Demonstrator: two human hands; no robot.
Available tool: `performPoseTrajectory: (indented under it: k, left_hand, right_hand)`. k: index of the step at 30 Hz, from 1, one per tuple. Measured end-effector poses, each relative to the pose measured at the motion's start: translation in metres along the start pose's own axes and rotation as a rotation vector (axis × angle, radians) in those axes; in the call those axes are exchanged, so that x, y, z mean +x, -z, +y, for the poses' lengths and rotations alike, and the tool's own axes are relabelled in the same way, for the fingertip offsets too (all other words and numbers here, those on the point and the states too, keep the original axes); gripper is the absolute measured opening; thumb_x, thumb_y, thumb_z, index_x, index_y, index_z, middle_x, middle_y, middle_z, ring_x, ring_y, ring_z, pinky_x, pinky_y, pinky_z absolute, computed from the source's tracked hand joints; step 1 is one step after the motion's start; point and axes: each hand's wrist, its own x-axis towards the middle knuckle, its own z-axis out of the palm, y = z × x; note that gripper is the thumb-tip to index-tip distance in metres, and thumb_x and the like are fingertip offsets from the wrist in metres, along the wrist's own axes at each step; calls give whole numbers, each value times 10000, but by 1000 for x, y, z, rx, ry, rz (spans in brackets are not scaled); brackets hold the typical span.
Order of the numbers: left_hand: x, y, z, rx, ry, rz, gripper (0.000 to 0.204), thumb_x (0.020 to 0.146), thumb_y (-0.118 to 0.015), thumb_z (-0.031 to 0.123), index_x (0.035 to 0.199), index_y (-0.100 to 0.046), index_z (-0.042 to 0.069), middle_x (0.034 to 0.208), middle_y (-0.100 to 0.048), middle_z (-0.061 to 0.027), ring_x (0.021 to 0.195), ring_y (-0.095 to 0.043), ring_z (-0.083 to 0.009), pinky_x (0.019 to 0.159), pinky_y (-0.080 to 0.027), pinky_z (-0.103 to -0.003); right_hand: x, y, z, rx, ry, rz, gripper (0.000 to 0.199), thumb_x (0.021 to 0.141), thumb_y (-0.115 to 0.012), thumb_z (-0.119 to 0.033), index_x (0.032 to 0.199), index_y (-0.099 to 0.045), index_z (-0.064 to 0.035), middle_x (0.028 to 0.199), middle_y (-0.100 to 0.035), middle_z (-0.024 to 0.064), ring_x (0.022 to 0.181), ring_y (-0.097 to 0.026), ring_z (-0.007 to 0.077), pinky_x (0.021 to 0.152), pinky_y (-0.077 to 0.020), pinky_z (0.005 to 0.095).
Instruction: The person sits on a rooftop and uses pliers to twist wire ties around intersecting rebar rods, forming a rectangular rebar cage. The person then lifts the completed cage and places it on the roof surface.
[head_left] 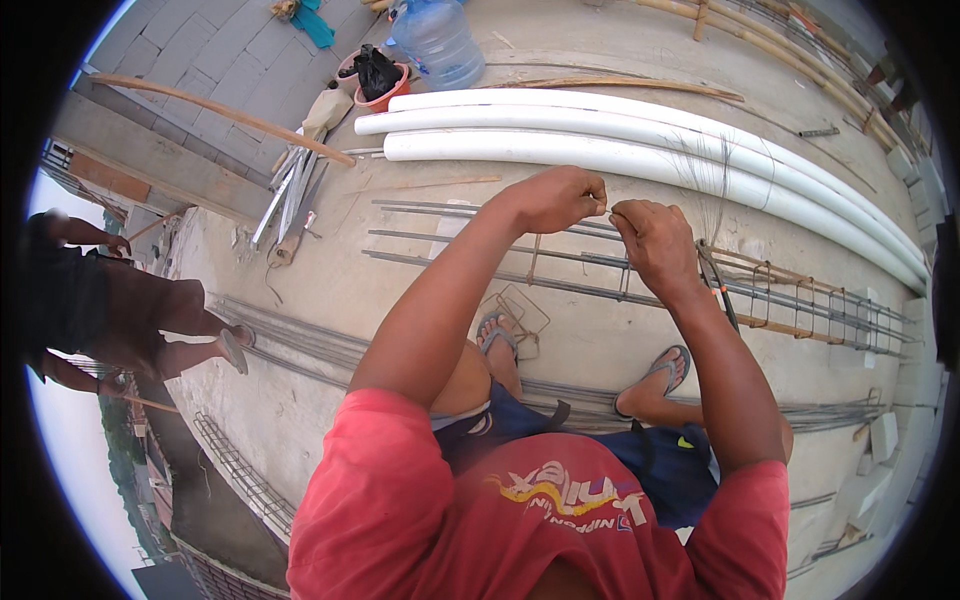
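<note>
My left hand (pixel 562 200) and my right hand (pixel 655 245) are raised close together in front of me, above long steel reinforcing bars (pixel 450 258). Both have fingers pinched together, fingertip facing fingertip. Whatever is between them is too small to make out. Stirrups (pixel 815 300) ring the bars on the right, forming a cage. Just beyond my right hand, a spray of thin tie wires (pixel 715 185) stands up. Beside my right wrist are pincers (pixel 716 285) with orange on their handles, partly hidden by the arm.
White pipes (pixel 480 147) lie behind the bars. A water jug (pixel 432 45) and a red bucket (pixel 385 100) stand farther back. Loose stirrups (pixel 525 318) lie by my left foot, and more bars (pixel 300 340) run beneath me. Another person (pixel 110 290) is at the left.
</note>
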Motion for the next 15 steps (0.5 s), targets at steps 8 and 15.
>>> performPoseTrajectory:
  k: [8,15]
  left_hand:
    - [-44,19,-67,-22,167,101,343,906,-578,288,1108,-666,25,1053,-671,-198,1009,-621,-347,897,-474,-408]
    - [-45,-54,-208,67,357,55,390,894,-597,279,1168,-650,7,1170,-653,-203,1129,-595,-353,970,-461,-416]
  right_hand:
    - [1,-62,-31,31,-295,-500,138,869,-591,-130,894,-674,-22,850,-681,208,817,-668,377,722,-516,503]
    - [-30,-161,-5,-117,-402,-805,159,790,-568,-68,869,-687,2,878,-688,236,885,-674,402,806,-539,481]
